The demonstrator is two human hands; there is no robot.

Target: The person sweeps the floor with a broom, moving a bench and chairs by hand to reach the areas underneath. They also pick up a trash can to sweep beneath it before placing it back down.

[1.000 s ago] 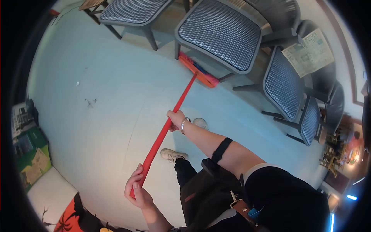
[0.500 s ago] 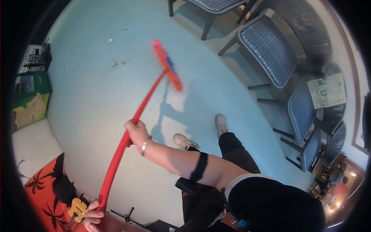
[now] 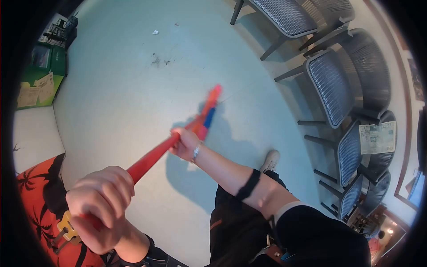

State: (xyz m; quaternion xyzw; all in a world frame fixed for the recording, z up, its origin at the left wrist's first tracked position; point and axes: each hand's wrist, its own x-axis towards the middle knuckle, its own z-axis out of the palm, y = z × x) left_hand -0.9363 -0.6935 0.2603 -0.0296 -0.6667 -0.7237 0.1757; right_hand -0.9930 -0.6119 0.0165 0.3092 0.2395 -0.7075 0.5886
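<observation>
A broom with a red handle (image 3: 153,156) slants across the view, its orange and pink head (image 3: 213,98) with blue bristles low over the floor and blurred by motion. My left hand (image 3: 100,202) is wrapped round the top end of the handle, close to the camera. Lower on the shaft, near the head, my right hand (image 3: 186,143) is closed round it too. Beyond the broom head lie dark bits of dirt (image 3: 155,59) and a small white scrap (image 3: 155,32) on the pale floor.
Grey woven chairs (image 3: 329,86) line the wall on the right, one with a newspaper (image 3: 377,138) on it. A green box (image 3: 52,60) stands at the left, with a red palm-print cloth (image 3: 38,196) below it. One shoe (image 3: 271,160) shows beneath me.
The broom head has swung back nearer to my feet and turned. My left hand has risen toward the camera with the handle's end; my right hand has moved slightly right and up.
</observation>
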